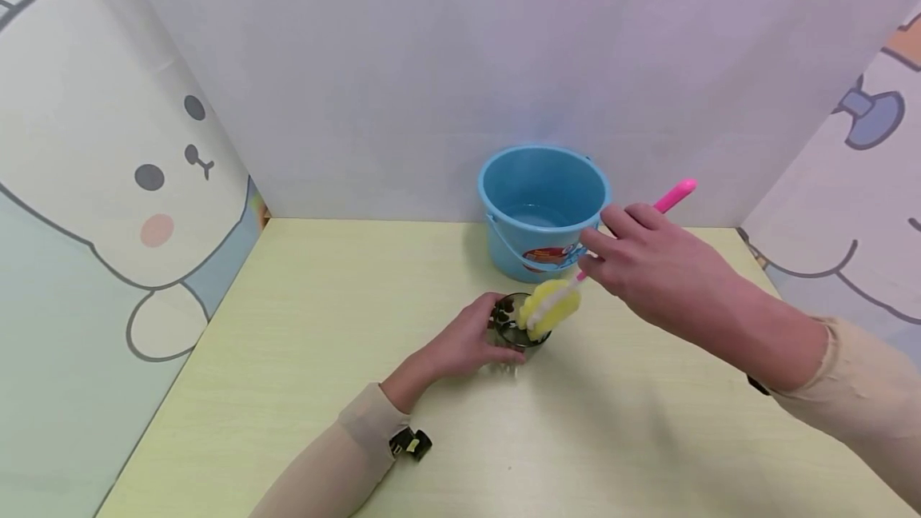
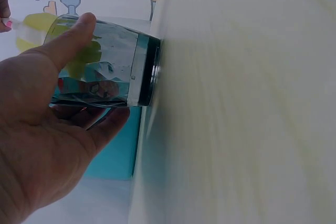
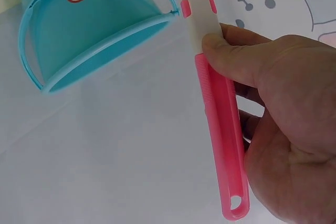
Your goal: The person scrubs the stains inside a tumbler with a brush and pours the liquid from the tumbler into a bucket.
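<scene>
A dark-tinted clear glass stands on the table, gripped by my left hand. In the left wrist view the thumb lies along one side of the glass and the fingers go round the other. My right hand holds a sponge cup brush by its pink and white handle, thumb pressed on the white part. The brush slants down to its yellow sponge head, which overlaps the glass's mouth. Through the glass wall, yellow-green of the sponge shows inside, with part of the head still outside the rim.
Just behind the glass stands a light blue bucket with a handle and a red label; a little water seems to lie in its bottom. The pale wooden table meets a white back wall. Cartoon-printed panels flank both sides.
</scene>
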A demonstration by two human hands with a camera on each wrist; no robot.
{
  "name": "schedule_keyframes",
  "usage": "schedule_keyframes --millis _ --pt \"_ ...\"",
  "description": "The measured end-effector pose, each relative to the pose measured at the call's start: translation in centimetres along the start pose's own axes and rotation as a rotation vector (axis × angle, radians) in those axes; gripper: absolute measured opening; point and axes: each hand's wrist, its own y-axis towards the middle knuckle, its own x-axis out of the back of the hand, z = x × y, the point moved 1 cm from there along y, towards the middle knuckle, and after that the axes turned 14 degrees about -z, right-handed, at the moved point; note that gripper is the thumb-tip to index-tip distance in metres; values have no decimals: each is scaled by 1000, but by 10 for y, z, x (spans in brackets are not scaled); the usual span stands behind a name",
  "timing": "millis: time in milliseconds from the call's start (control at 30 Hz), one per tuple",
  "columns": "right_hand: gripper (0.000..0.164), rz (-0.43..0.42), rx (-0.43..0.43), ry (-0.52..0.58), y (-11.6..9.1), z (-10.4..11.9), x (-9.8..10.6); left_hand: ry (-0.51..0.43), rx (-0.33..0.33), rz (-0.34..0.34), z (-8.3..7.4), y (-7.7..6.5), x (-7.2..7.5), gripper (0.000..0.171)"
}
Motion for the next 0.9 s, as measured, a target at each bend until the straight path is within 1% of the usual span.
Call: schedule_keyframes --millis 233,400,567,767,900 --pt "69 46 -10 66 -2 -1 5 5 0 2 -1 -1 1 90" --pt "66 56 -19 113 -3 -1 6 -1 -13 2 0 -1 0 89" --pt "65 46 -29 149 -3 -1 3 1 -14 -1 -1 0 0 89" --pt "69 37 -45 191 -3 0 -3 12 -11 -8 -1 0 -1 89" --pt "71 10 -55 214 -3 1 -9 19 -8 -10 0 0 -1 88"
